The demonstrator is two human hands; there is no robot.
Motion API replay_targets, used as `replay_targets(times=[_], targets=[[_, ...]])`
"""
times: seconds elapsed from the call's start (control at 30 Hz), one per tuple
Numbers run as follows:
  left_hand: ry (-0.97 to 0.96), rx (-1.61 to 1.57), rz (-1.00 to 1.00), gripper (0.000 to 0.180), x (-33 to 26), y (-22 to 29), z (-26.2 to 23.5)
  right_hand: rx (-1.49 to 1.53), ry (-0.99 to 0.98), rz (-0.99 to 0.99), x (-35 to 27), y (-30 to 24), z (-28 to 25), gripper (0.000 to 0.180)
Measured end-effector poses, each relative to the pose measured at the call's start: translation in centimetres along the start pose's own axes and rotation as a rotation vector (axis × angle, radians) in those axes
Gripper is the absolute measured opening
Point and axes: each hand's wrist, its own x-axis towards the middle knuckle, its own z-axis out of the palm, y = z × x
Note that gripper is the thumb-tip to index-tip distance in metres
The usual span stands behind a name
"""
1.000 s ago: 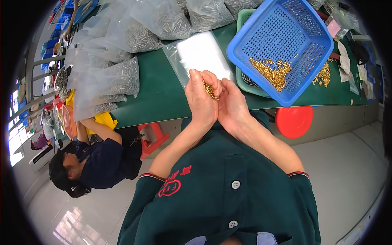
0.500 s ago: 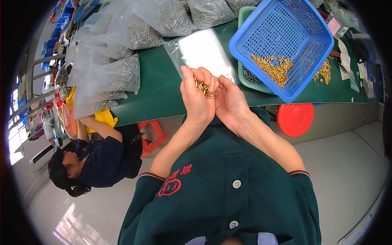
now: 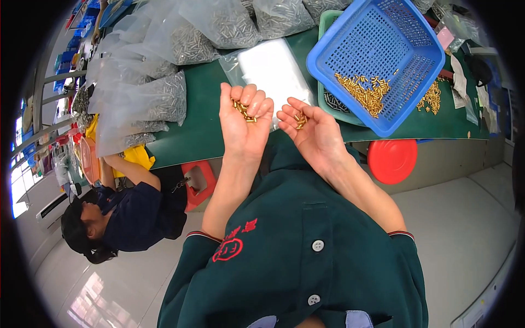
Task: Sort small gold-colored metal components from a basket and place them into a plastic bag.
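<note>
My left hand [image 3: 244,121] is raised palm up over the front edge of the green table [image 3: 198,128], cupping several small brass pins [image 3: 242,111]. Just to its right, my right hand [image 3: 310,131] is also palm up, with a few brass pins [image 3: 300,120] lying on its fingers. The two hands are slightly apart. Behind them lies a flat clear plastic bag [image 3: 270,71]. A blue mesh basket [image 3: 377,60] tilts at the right, with a heap of brass pins [image 3: 363,93] inside.
Clear bags of silvery metal parts [image 3: 164,76] crowd the table's left and back. More brass pins [image 3: 429,98] lie beside the basket. A red round stool [image 3: 392,159] stands below the table. Another person in dark blue [image 3: 123,213] bends low at the left near a red stool [image 3: 198,183].
My hands were pressed together around the pins; they have separated and turned palm up, each now holding some of the pins.
</note>
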Motion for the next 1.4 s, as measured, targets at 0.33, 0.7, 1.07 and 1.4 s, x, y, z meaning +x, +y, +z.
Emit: replay_targets(times=[0.33, 0.7, 1.07, 1.4], targets=[[-0.011, 0.091, -0.328, 0.031, -0.1, -3.2, -5.3, -0.603, -0.325, -0.071, -2.2, 0.5, 1.0, 0.028], [-0.018, 0.049, -0.393, 0.029, -0.9, -3.1, -4.5, -0.414, -0.399, -0.092, -1.6, 0.9, -0.3, 0.038], [-0.001, 0.250, -0.366, 0.036, -1.4, -3.6, -3.9, -0.280, -0.436, 0.008, -1.7, 0.5, -0.1, 0.042], [0.062, 0.059, -0.391, 0.038, -1.1, -3.7, -3.4, -0.351, -0.427, -0.022, -1.4, -0.1, 0.2, 0.039]])
